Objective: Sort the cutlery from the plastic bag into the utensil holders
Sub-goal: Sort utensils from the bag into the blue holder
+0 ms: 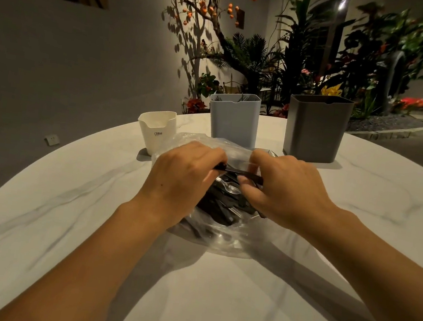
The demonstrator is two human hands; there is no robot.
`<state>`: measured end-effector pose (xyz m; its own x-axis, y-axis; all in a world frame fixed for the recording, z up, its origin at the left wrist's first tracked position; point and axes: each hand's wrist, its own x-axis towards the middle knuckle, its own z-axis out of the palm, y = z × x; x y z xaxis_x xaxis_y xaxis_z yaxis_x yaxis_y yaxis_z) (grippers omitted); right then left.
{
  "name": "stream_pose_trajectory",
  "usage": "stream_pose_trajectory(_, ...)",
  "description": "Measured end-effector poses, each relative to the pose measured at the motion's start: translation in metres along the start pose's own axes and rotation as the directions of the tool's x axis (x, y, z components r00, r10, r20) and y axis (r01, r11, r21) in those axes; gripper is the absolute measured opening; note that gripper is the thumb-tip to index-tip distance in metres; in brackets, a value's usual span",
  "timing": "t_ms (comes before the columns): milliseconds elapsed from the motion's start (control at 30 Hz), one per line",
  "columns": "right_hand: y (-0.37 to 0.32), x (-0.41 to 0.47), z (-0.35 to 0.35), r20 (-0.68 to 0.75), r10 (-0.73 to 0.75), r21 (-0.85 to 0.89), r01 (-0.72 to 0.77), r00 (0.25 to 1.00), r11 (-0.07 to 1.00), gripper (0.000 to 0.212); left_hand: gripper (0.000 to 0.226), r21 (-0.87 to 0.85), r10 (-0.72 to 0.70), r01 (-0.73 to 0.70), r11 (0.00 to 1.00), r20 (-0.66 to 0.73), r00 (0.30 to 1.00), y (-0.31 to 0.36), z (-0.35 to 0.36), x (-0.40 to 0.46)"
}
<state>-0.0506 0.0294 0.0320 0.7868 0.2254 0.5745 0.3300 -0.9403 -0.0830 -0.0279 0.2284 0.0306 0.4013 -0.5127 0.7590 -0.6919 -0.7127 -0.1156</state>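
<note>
I see my left hand [180, 180] and right hand [284, 192] bare, forearms uncovered, no sleeves, rings or watch.

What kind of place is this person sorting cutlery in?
Probably a restaurant or cafe seating area, perhaps a courtyard at night. A round marble-look table stands beside a lit bed of decorative plants with a branch of orange fruit, and a bulk plastic bag of disposable cutlery suggests food service.
</note>
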Motion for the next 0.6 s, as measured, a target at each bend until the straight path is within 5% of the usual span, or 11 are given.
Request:
stream_pose_trajectory(133,-0.007,0.003,-0.009,0.217,0.091,0.379,-0.17,0.972,0.91,0.065,0.011,0.009,0.008,-0.008,1.0,-0.007,1.0,-0.005,-0.001,-0.002)
stream_pose_trajectory(233,-0.007,0.01,-0.016,0.445,0.122,0.731,-0.439,0.887,0.523,0.08,0.012,0.033,-0.015,0.016,0.999,-0.019,1.0,-0.008,0.001,-0.003)
stream_pose_trajectory(333,0.006,0.011,-0.019,0.568,0.062,0.814,-0.571,0.821,0.11,0.096,0.009,0.048,-0.025,0.028,0.998,-0.068,0.997,-0.008,0.003,-0.003)
stream_pose_trajectory(400,0.011,0.011,-0.018,0.581,0.019,0.813,-0.58,0.814,-0.048,0.094,0.009,0.004,-0.06,0.06,0.998,-0.111,0.992,-0.009,0.005,-0.002)
stream_pose_trajectory(500,0.008,0.01,-0.014,0.575,0.058,0.817,-0.569,0.816,-0.087,0.081,0.011,-0.09,-0.121,0.108,0.99,-0.158,0.98,-0.006,0.009,-0.001)
stream_pose_trajectory(600,0.002,0.008,-0.009,0.554,0.077,0.832,-0.555,0.829,-0.008,0.076,0.025,-0.185,-0.147,0.112,0.976,-0.188,0.971,0.003,0.011,0.002)
